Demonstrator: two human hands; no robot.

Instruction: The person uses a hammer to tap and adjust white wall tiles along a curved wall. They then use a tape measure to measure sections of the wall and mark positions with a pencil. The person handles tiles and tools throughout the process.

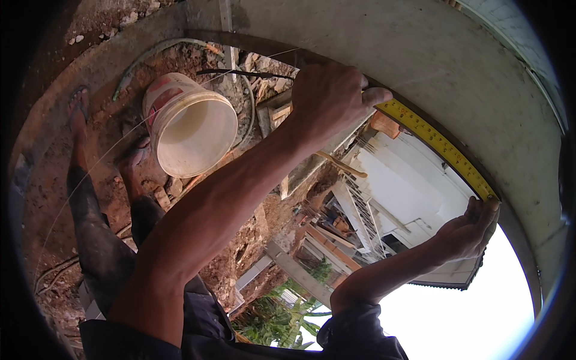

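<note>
— Yellow tape measure (441, 144)! Where is it in the head view?

— At two o'clock, lying along the grey concrete edge (420, 54).

— Who holds it?

— The left hand (330, 99) is closed tight on one end, at twelve o'clock. The right hand (471, 231) presses open fingers on the other end, at four o'clock.

— What else?

— A white bucket (192, 126) sits on the dirt at ten o'clock.

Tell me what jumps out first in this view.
A yellow tape measure stretches along the concrete edge, the left hand holding it at upper centre and the right hand pinning its end at right. A white bucket sits on the dirt at upper left.
</note>
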